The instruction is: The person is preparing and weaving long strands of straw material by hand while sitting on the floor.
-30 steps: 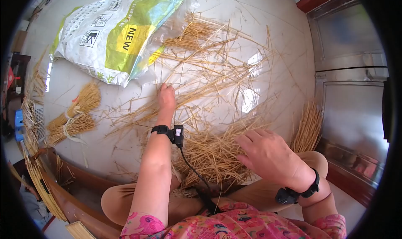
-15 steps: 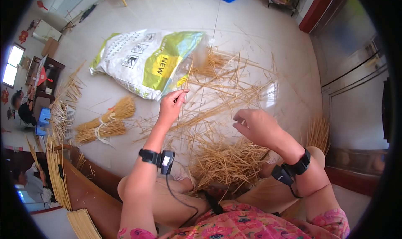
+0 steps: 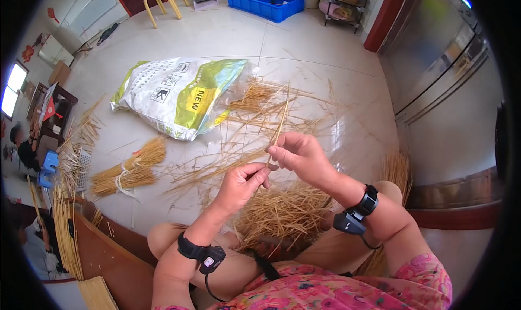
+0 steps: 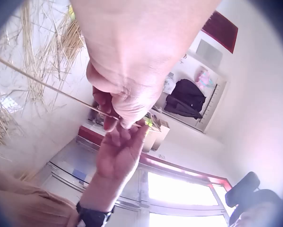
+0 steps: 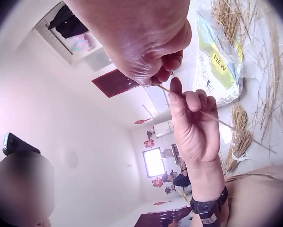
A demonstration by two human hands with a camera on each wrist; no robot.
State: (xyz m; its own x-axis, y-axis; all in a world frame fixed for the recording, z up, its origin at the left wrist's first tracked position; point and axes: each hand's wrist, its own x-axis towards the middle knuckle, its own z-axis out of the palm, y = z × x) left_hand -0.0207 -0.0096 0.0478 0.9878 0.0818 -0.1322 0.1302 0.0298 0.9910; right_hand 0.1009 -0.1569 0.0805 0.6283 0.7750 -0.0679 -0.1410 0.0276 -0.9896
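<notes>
Both hands work one straw stalk (image 3: 282,119). Grip of left hand (image 3: 237,188): narrow, thumb and forefinger pinching its lower end. Grip of right hand (image 3: 300,153): also narrow, pinching just above the left. Stalk tilted, upper tip pointing between 12 and 1 o'clock, held above the floor (image 3: 304,46).

Outward from the hands, head view: loose straw heap (image 3: 285,217) at 6 o'clock, between the person's legs. White, green and yellow bag (image 3: 157,98) at 10, "NEW" printed on it, straw near its mouth. Tied straw bundles (image 3: 133,177) at 9. More straw (image 3: 397,171) at 3, near the metal doors. Farther off, stool (image 3: 149,11) at 11, blue tub (image 3: 265,10) at 12.
</notes>
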